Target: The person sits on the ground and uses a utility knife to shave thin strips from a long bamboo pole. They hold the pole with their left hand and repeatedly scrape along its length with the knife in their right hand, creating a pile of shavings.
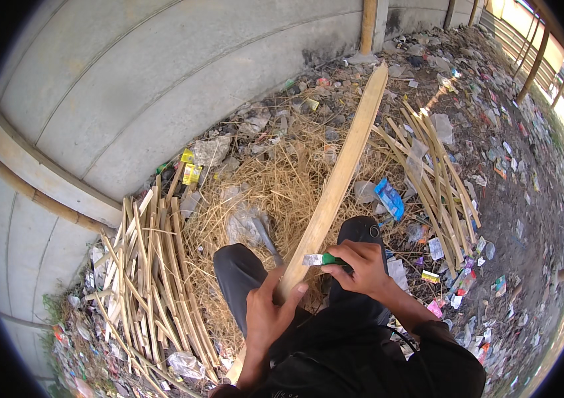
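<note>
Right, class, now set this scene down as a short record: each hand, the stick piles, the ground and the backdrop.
left hand: grips the nearer part of a long pale strip
right hand: holds a green-handled blade over the strip
left pile: many thin sticks
right pile: fewer thin sticks
ground: dry straw, scattered litter
backdrop: grey wall

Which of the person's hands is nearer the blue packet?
Right. In view, the right hand is below the blue packet, slightly left; the left hand is farther, lower left.

Head-worn fisheye view, facing downward
</note>
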